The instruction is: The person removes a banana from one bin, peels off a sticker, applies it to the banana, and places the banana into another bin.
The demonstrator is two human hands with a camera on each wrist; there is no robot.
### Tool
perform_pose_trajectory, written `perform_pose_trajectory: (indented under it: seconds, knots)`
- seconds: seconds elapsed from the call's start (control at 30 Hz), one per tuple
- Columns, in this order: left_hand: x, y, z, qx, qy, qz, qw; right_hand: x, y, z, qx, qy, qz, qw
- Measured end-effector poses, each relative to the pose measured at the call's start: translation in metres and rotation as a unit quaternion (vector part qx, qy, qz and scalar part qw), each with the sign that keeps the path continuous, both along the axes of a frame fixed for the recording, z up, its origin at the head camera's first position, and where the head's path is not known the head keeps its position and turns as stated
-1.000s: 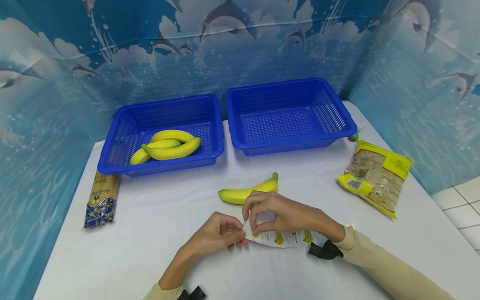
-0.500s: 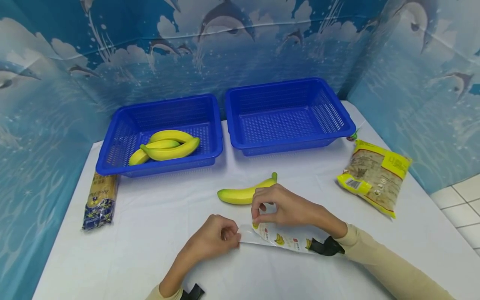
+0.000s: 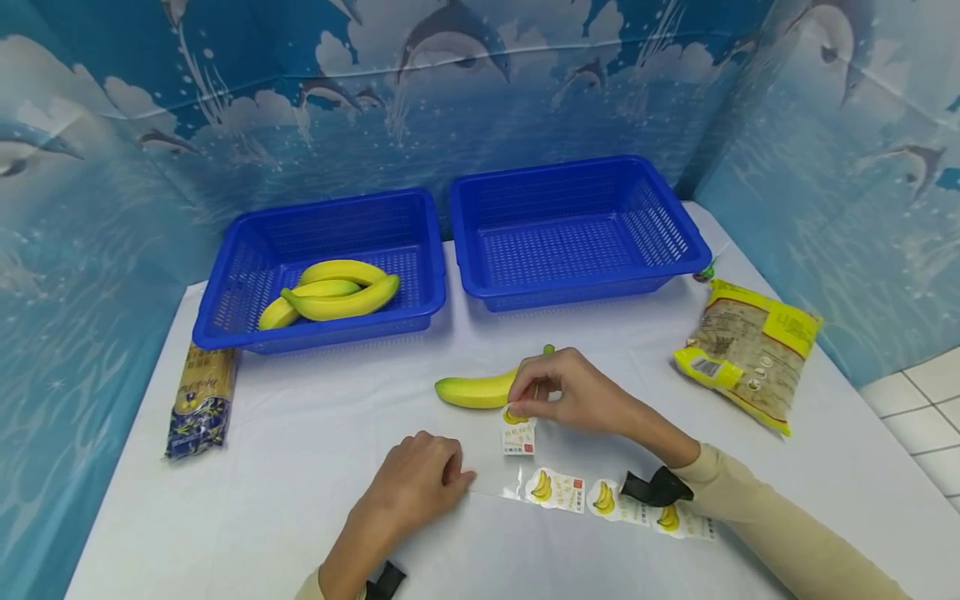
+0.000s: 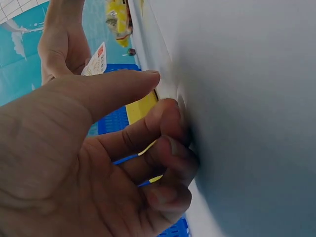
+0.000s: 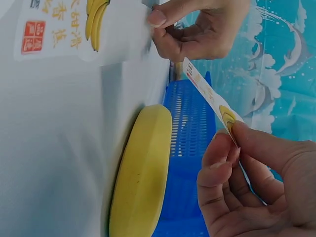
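Note:
In the head view my right hand [image 3: 573,392] pinches a small white sticker [image 3: 519,435] with a banana picture between thumb and index finger. The right wrist view shows this label [image 5: 210,96] raised off the surface. My left hand [image 3: 420,483] rests on the table at the left end of a clear sticker sheet [image 3: 487,467]. In the left wrist view its thumb [image 4: 123,86] stands apart from the loosely curled fingers. Several banana stickers [image 3: 555,490] remain on the sheet, partly under the right wrist. A banana [image 3: 472,392] lies just behind the sheet, partly covered by the right hand.
A blue basket [image 3: 322,340] at back left holds several bananas [image 3: 345,300]. Another blue basket [image 3: 566,296] stands right of it. A gold and blue packet [image 3: 201,400] lies at left, a yellow-ended bag [image 3: 750,354] at right. A dolphin-print curtain [image 3: 450,117] surrounds the table.
My right hand has peeled one sticker up and lifted it clear of the sheet, moving slightly up towards the banana. The sheet has flattened, and my left hand's pinch on its end has loosened.

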State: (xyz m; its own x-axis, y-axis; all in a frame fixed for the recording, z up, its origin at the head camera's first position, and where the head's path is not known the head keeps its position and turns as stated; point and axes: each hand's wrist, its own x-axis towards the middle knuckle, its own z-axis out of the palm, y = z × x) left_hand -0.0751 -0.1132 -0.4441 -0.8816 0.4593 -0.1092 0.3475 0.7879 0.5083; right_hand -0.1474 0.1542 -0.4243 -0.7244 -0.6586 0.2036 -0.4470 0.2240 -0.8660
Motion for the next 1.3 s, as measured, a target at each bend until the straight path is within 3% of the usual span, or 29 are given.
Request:
perform_pose_trajectory:
  seconds: [0.1, 0.17, 0.23, 0.4, 0.53, 0.7, 0.83, 0.97, 1.1, 1.3]
  knots:
    - [0.000, 0.000, 0.001, -0.007, 0.030, 0.018, 0.9994, 0.000, 0.001, 0.000, -0.006, -0.027, -0.018, 0.9995]
    - [-0.002, -0.001, -0.001, 0.029, 0.045, 0.020, 0.9984, -0.001, 0.001, 0.000, -0.005, -0.040, -0.033, 0.9986]
    - [-0.007, -0.002, -0.003, 0.092, 0.044, 0.019, 0.9946, -0.001, 0.001, 0.001, -0.002, -0.052, -0.049, 0.9974]
    - [-0.016, -0.001, -0.007, 0.226, -0.005, 0.021, 0.9738, -0.002, 0.001, 0.002, -0.015, -0.068, -0.066, 0.9954]
    - [-0.018, 0.003, -0.008, 0.270, -0.023, 0.048, 0.9614, -0.001, 0.001, 0.001, -0.035, -0.089, -0.065, 0.9933]
    - [-0.020, 0.008, -0.008, 0.314, -0.015, 0.088, 0.9454, -0.001, 0.001, 0.002, -0.059, -0.107, -0.051, 0.9911]
    - [-0.023, 0.009, -0.005, 0.337, -0.007, 0.102, 0.9359, -0.002, 0.001, 0.003, -0.059, -0.101, -0.053, 0.9918]
    - [-0.028, 0.008, 0.000, 0.339, 0.009, 0.107, 0.9348, -0.003, 0.000, 0.002, -0.053, -0.094, -0.061, 0.9923]
    - [-0.036, 0.010, 0.001, 0.318, 0.046, 0.100, 0.9416, -0.004, 0.003, 0.001, -0.019, -0.075, -0.084, 0.9935]
    - [-0.049, 0.018, 0.006, 0.267, 0.116, 0.087, 0.9526, -0.006, 0.007, -0.002, 0.047, 0.035, -0.140, 0.9883]
